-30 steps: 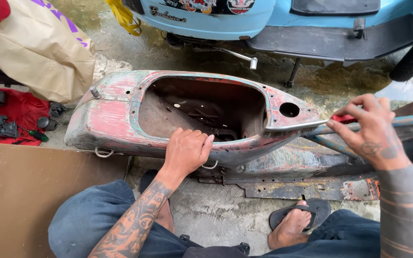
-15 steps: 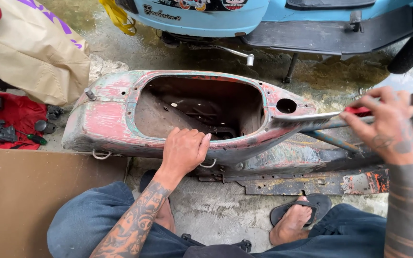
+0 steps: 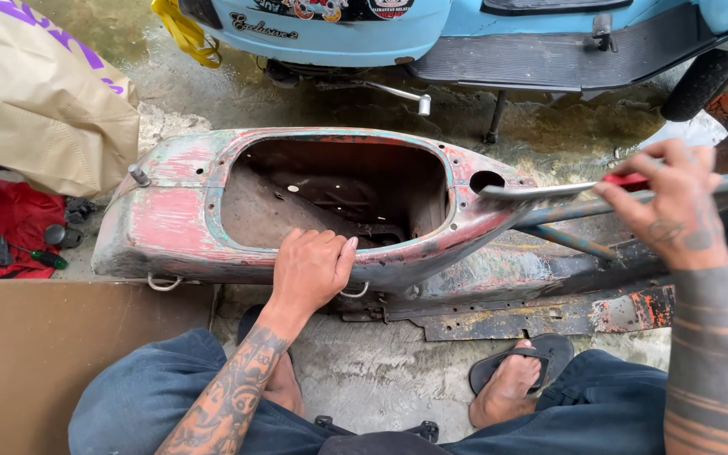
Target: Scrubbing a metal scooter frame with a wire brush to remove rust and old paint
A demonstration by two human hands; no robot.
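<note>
An old scooter body shell (image 3: 170,223), faded red with teal and rust patches, lies on the wet concrete in front of me with its large oval opening facing up. My left hand (image 3: 309,270) grips the near rim of that opening, fingers curled over the edge. My right hand (image 3: 676,206) holds a red-handled scraper (image 3: 549,190) whose flat metal blade rests on the shell's narrow right end, beside a small round hole (image 3: 487,179).
A light-blue scooter (image 3: 431,34) stands just behind the shell. A tan bag (image 3: 44,109) and a red cloth (image 3: 10,223) with small black parts and a screwdriver lie at the left. A brown board (image 3: 35,354) is by my left knee. My right foot wears a sandal (image 3: 520,375).
The scraper and my right hand have slid a little up and back along the shell's right end. My left hand keeps its grip on the rim. The view has shifted slightly.
</note>
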